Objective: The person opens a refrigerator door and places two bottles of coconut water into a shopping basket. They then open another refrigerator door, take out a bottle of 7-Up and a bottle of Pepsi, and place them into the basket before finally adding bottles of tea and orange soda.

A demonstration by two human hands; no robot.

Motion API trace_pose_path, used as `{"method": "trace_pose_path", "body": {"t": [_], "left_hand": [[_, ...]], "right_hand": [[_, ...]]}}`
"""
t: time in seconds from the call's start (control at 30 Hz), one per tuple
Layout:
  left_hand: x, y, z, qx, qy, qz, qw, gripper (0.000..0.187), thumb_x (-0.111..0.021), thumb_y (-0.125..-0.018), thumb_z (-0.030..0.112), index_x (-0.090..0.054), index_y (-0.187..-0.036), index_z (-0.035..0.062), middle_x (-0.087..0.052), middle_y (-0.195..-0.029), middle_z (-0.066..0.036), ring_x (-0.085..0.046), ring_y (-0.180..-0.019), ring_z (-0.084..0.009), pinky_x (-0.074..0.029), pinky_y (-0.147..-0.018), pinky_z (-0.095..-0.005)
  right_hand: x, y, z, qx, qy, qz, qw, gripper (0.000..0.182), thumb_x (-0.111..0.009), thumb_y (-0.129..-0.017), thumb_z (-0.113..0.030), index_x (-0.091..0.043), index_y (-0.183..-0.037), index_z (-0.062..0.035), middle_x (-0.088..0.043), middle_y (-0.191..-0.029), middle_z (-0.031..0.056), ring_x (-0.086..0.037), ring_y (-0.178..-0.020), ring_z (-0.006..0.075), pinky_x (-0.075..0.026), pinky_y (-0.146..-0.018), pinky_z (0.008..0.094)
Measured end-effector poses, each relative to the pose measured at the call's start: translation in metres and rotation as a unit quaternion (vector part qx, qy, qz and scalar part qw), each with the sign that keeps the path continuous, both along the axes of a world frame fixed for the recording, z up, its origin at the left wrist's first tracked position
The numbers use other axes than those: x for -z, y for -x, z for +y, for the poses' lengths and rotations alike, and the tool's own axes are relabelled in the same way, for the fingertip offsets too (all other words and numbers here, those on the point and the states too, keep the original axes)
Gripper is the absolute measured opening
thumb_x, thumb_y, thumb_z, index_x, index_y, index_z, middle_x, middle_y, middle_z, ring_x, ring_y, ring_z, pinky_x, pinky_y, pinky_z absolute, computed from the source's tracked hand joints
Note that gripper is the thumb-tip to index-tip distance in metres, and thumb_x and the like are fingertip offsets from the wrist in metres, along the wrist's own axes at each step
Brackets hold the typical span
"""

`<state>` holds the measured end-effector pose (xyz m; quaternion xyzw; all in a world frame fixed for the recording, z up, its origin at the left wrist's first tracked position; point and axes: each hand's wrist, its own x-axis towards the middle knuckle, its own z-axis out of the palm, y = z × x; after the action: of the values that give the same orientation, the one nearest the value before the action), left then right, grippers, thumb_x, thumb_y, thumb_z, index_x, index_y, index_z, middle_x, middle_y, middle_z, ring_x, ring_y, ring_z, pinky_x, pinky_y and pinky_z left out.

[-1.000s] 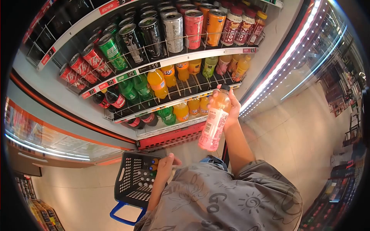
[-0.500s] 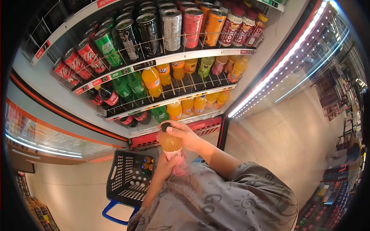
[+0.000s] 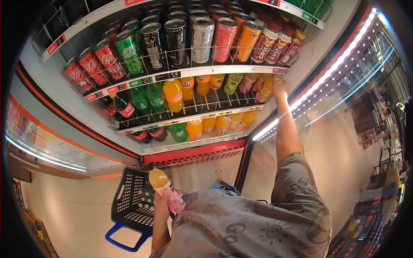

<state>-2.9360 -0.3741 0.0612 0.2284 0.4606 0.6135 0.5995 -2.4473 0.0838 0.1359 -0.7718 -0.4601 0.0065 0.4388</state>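
Observation:
My left hand is wrapped around the lower part of a bottle of yellow-orange drink, which has a dark cap and a pink label. It is tilted, beside the dark shopping basket. At the right end of the cooler's second shelf, my right hand is closed at the top of another bottle of orange drink. Its fingers are partly hidden. Next to that bottle stand a pink-drink bottle and a green-drink bottle.
Several cans, including a silver can, fill the upper shelf behind a wire rail. Orange soda bottles stand on the bottom shelf. The cooler's open glass door is to the right. Several bottles lie in the basket, whose handle is blue.
My right hand has left the held bottle and reached up right to the bottle at the shelf's end. My left hand has moved left with its bottle, towards the basket.

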Motion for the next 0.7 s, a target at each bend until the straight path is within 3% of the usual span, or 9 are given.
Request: {"method": "trace_pose_path", "body": {"t": [0.03, 0.23, 0.33, 0.43, 0.53, 0.63, 0.7], "left_hand": [[0.003, 0.002, -0.002, -0.008, -0.003, -0.009, 1.0, 0.055, -0.067, -0.09, 0.04, -0.046, -0.123, 0.0012, -0.063, -0.098, -0.015, -0.067, -0.084, -0.0258, -0.059, -0.07, -0.0377], [-0.017, -0.01, -0.003, -0.013, -0.002, -0.011, 1.0, 0.053, -0.064, -0.092, 0.04, -0.047, -0.122, 0.0004, -0.063, -0.096, -0.014, -0.066, -0.082, -0.0231, -0.058, -0.069, -0.0357], [-0.013, -0.01, -0.005, 0.045, -0.011, -0.039, 0.998, 0.051, -0.067, -0.09, 0.033, -0.048, -0.122, -0.0014, -0.064, -0.097, -0.014, -0.067, -0.087, -0.0234, -0.057, -0.074, -0.0356], [-0.014, -0.015, -0.008, 0.045, 0.006, -0.039, 0.998, 0.046, -0.066, -0.089, 0.024, -0.049, -0.123, -0.002, -0.064, -0.099, -0.015, -0.067, -0.087, -0.0232, -0.057, -0.075, -0.0352], [-0.021, -0.019, -0.006, 0.045, 0.016, 0.001, 0.999, 0.053, -0.067, -0.089, 0.04, -0.052, -0.117, -0.0025, -0.065, -0.093, -0.014, -0.067, -0.083, -0.0217, -0.057, -0.072, -0.0338], [-0.016, -0.013, -0.005, 0.049, 0.011, 0.005, 0.999, 0.054, -0.067, -0.089, 0.038, -0.05, -0.121, -0.0017, -0.065, -0.096, -0.015, -0.067, -0.086, -0.0223, -0.057, -0.074, -0.0344], [-0.024, -0.011, -0.002, 0.04, 0.009, -0.018, 0.999, 0.045, -0.064, -0.088, 0.026, -0.051, -0.121, -0.0019, -0.065, -0.097, -0.014, -0.067, -0.085, -0.0219, -0.057, -0.073, -0.034]], "right_hand": [[-0.002, -0.002, 0.006, 0.001, 0.005, -0.027, 1.0, 0.061, -0.071, -0.081, -0.039, -0.056, -0.128, -0.002, -0.066, -0.115, 0.025, -0.065, -0.105, 0.0367, -0.052, -0.087, 0.0437], [-0.035, 0.011, 0.016, -0.069, 0.181, -0.11, 0.975, 0.058, -0.07, -0.082, -0.041, -0.056, -0.123, -0.0021, -0.065, -0.114, 0.0266, -0.063, -0.106, 0.0423, -0.049, -0.091, 0.0491], [-0.036, 0.02, 0.011, -0.03, 0.171, -0.093, 0.98, 0.057, -0.069, -0.082, -0.041, -0.057, -0.122, -0.002, -0.065, -0.112, 0.0268, -0.062, -0.106, 0.0428, -0.049, -0.09, 0.0506], [-0.033, 0.011, 0.007, -0.063, 0.172, -0.111, 0.977, 0.059, -0.068, -0.082, -0.042, -0.056, -0.123, -0.0017, -0.067, -0.107, 0.0261, -0.063, -0.103, 0.0425, -0.05, -0.089, 0.0499], [-0.034, 0.007, -0.001, -0.063, 0.097, -0.141, 0.983, 0.055, -0.069, -0.081, -0.041, -0.059, -0.119, -0.0025, -0.069, -0.103, 0.0243, -0.065, -0.099, 0.0418, -0.051, -0.087, 0.0486], [-0.059, 0.018, -0.03, -0.034, 0.007, -0.106, 0.994, 0.05, -0.07, -0.079, -0.041, -0.064, -0.111, -0.0037, -0.07, -0.098, 0.0224, -0.066, -0.095, 0.0408, -0.051, -0.084, 0.0468], [-0.066, 0.028, -0.054, -0.023, -0.023, -0.116, 0.993, 0.046, -0.071, -0.078, -0.041, -0.066, -0.105, -0.0036, -0.07, -0.096, 0.0217, -0.067, -0.092, 0.0397, -0.052, -0.082, 0.0456]]}}
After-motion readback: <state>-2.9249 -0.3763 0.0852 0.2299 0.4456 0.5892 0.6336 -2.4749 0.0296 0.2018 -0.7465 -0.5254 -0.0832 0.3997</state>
